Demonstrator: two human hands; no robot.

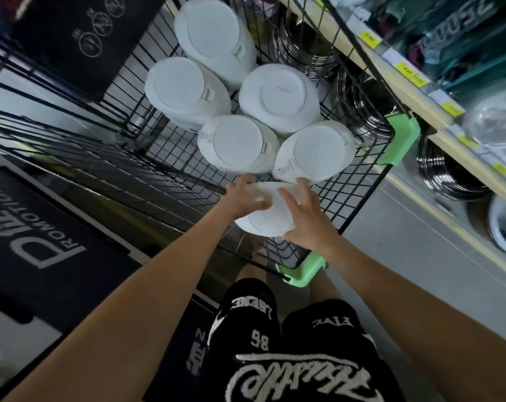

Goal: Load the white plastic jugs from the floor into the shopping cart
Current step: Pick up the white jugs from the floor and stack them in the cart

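sixth white jug (270,219) held between two hands over the shopping cart (359,195)
left hand (244,198) cups one side with its thumb across, right hand (306,220) lies spread flat against the other. the squeeze steadies it above the near corner, likely the free gap beside the five jugs (237,143) packed end-up together.
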